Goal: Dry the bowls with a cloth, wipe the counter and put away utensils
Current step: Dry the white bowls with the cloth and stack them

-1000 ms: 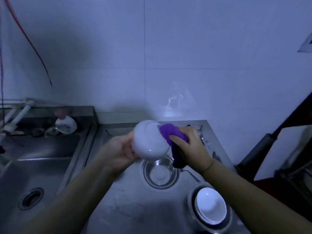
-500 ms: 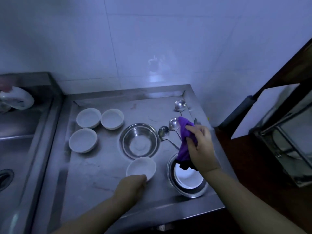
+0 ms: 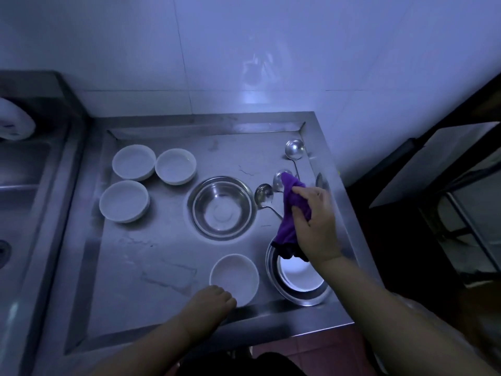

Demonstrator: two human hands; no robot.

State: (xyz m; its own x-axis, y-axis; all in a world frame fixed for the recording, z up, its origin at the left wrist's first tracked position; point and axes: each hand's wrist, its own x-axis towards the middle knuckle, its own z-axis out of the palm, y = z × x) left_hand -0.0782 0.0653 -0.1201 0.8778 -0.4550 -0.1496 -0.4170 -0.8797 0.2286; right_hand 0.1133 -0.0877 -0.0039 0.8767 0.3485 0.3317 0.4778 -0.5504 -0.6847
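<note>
A white bowl (image 3: pixel 234 276) stands upright on the steel counter (image 3: pixel 151 261) near its front edge. My left hand (image 3: pixel 210 301) holds the bowl's near rim with curled fingers. My right hand (image 3: pixel 315 223) grips a purple cloth (image 3: pixel 291 213), which hangs above a steel bowl (image 3: pixel 303 298) with a white bowl (image 3: pixel 299 275) inside it. Three more white bowls (image 3: pixel 134 162) (image 3: pixel 175 166) (image 3: pixel 124 200) sit at the back left. An empty steel bowl (image 3: pixel 221 208) is in the middle. Steel ladles (image 3: pixel 294 149) (image 3: pixel 263 195) lie at the back right, partly hidden by the cloth.
A sink basin (image 3: pixel 19 202) lies to the left with a white soap bottle (image 3: pixel 13 122) behind it. The tiled wall (image 3: pixel 244 50) backs the counter. A dark cabinet and glass-fronted unit (image 3: pixel 461 185) stand to the right of the counter's edge.
The white bowl, held up against the cloth a second ago, now stands on the counter with my left hand on its rim. My right hand has drawn the cloth off to the right.
</note>
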